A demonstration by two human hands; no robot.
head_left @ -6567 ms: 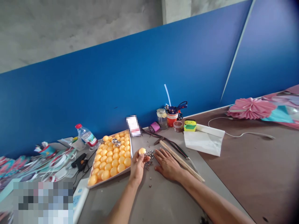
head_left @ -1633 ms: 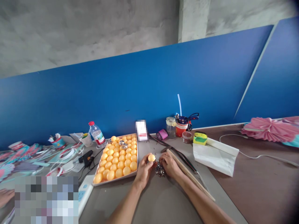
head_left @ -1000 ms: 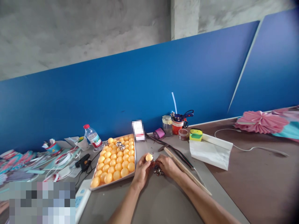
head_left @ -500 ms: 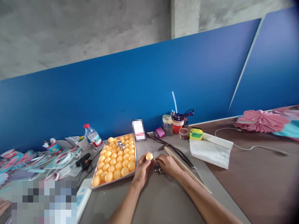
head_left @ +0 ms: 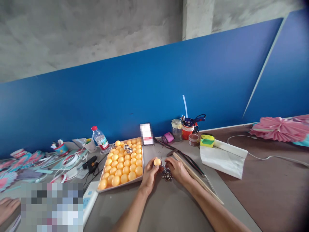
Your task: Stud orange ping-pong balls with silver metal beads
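Note:
Between the thumb and fingers of my left hand (head_left: 150,174) is an orange ping-pong ball (head_left: 157,162), held above the grey table. My right hand (head_left: 178,168) is closed just to the right of it, fingers bent together; whatever they pinch is too small to make out. A cluster of small shiny silver balls, like jingle bells (head_left: 166,174), shows between the two hands. To the left, a shallow tray (head_left: 120,187) holds rows of the same orange balls, with a few silver ones lying on top near its far end.
Left of the tray stand a water bottle (head_left: 100,140), a black glue gun (head_left: 91,165) and a power strip (head_left: 89,201). Another person's hand (head_left: 9,206) shows at the left edge. Wooden sticks (head_left: 198,178), a glass jar (head_left: 177,130) and white paper (head_left: 223,159) lie rightward.
The view has shifted slightly, so the scene sits further right. My right hand is a little further from the ball. The other person's hand shows more at the left.

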